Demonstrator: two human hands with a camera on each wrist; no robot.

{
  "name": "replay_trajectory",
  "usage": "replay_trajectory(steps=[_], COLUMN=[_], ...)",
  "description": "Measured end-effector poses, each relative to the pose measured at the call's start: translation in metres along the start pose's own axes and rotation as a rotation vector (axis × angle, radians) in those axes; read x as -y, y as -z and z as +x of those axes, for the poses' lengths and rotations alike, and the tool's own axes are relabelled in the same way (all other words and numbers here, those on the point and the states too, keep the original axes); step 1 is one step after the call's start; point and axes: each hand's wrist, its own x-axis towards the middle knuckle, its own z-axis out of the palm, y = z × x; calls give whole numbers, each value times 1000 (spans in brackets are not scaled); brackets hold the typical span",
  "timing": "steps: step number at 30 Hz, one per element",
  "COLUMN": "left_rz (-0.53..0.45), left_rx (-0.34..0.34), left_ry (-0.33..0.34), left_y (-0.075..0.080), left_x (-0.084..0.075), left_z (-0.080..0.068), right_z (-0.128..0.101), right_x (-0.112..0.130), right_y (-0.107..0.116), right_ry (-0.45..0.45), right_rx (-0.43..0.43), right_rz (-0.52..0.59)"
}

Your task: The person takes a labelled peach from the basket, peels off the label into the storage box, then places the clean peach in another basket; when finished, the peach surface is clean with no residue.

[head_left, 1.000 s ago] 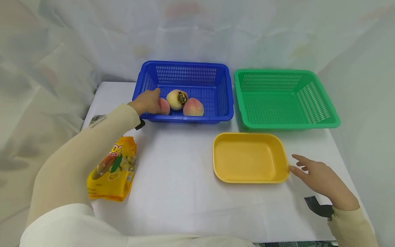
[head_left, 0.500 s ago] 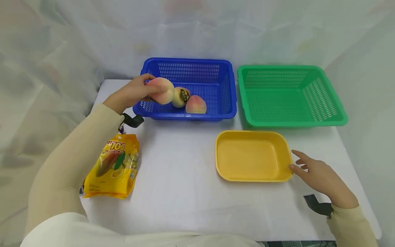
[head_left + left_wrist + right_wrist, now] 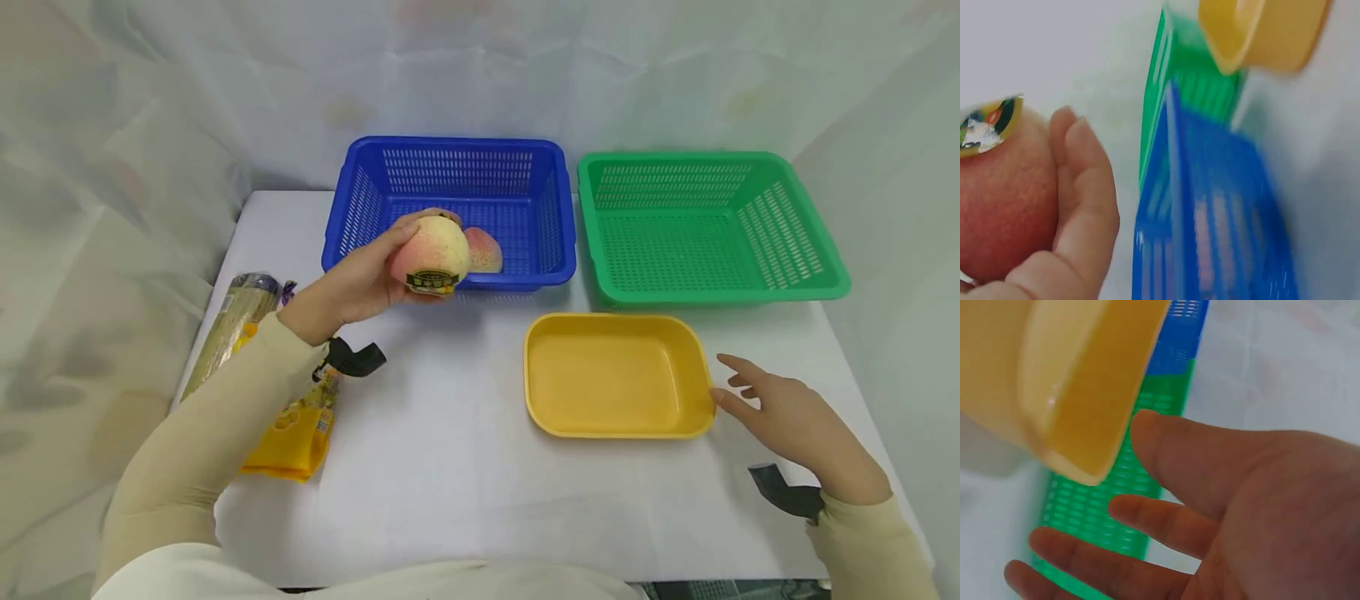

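My left hand [image 3: 360, 283] grips a pink-and-cream peach [image 3: 431, 246] with a dark label, fingers and thumb curled round its sides. It hangs over the front rim of the blue basket [image 3: 450, 146]. In the left wrist view the peach [image 3: 1013, 200] rests against my curved fingers [image 3: 1088, 169]. A second peach [image 3: 484, 250] lies in the blue basket; another is mostly hidden behind my left hand and the held peach. My right hand [image 3: 795, 417] is held with fingers loosely spread at the right end of the yellow tray [image 3: 697, 379], thumb tip right at its rim.
An empty green basket [image 3: 712, 296] stands right of the blue one, behind the yellow tray. At the left, partly under my forearm, lie a yellow mango candy bag [image 3: 292, 437] and a long clear package [image 3: 232, 321]. White sheeting encloses the table's back and sides.
My left hand has lifted the peach out of the blue basket's left side and carried it right and toward me, turning it so its label shows. The right hand has barely moved.
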Motion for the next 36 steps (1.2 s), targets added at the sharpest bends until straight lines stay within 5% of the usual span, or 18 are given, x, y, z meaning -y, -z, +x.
replay_trajectory(steps=[6,14,18,24,29,36], left_rz=[-17,-99,-143,-137,83,543], left_rx=[27,121,171,228,224,206], left_ry=[157,257,273,275,111,-317], left_y=[-41,-84,-99,-112,-112,-107], left_x=[31,66,79,89,89,95], left_z=[7,28,33,36,34,35], right_z=[-6,9,21,31,41,50], right_x=[36,109,134,143,134,121], right_y=[11,5,-1,-13,-17,-21], right_ry=[203,649,776,803,782,749], right_rx=[-194,-563,-609,-541,-563,-606], right_rz=[17,125,146,194,306,331])
